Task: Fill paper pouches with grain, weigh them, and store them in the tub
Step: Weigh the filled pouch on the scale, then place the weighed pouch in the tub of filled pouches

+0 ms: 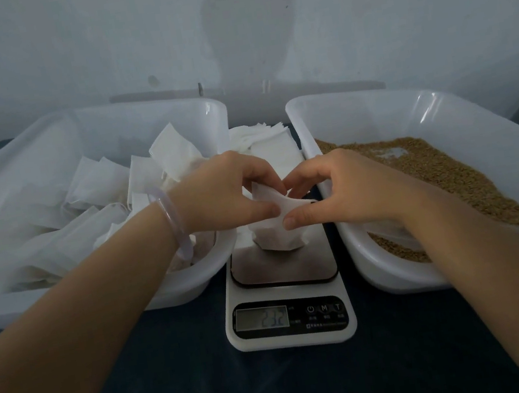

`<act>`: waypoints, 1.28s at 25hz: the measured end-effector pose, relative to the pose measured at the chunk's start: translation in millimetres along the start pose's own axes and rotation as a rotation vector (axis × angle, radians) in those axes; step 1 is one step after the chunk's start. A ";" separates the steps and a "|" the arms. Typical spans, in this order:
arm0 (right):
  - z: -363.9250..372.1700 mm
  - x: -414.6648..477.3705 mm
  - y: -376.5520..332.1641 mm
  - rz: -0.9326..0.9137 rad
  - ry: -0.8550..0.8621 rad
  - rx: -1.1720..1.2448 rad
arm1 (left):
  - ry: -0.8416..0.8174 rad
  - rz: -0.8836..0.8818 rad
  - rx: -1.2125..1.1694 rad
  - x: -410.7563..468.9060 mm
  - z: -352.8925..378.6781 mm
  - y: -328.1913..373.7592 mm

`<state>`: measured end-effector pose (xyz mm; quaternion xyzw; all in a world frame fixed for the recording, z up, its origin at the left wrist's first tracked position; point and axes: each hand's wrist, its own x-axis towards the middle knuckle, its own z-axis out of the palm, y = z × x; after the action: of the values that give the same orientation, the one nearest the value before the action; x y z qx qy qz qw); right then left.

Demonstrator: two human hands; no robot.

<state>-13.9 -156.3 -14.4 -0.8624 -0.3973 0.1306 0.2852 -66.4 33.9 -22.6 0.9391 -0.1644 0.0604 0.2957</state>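
Observation:
A filled white paper pouch (277,234) stands on the platform of a white kitchen scale (289,320), whose display reads about 23. My left hand (227,194) and my right hand (335,191) both pinch the pouch's top edge from either side. The white tub (196,281) on the left holds several filled pouches (104,193). On the right, another white tub (364,264) holds brown grain (433,162).
A stack of flat empty pouches (262,134) lies behind the scale, between the two tubs. Everything rests on a dark blue cloth surface (282,389). A pale wall stands close behind the tubs.

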 end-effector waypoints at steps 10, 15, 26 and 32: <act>0.0 1.4 0.9 0.007 0.010 -0.036 | 0.003 -0.007 0.021 0.8 1.2 -3.3; -0.1 0.6 0.9 0.018 0.020 -0.044 | 0.007 -0.024 0.039 1.7 2.2 -3.6; 10.4 5.2 0.9 -0.129 0.291 0.013 | 0.153 -0.102 -0.052 1.9 4.0 2.4; 9.8 8.6 2.6 -0.109 0.426 0.114 | 0.317 -0.218 -0.052 3.0 -11.7 2.2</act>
<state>-11.1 -147.3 -23.8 -0.8303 -0.3661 -0.0480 0.4175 -64.5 38.1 -11.2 0.9221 -0.0145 0.1710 0.3469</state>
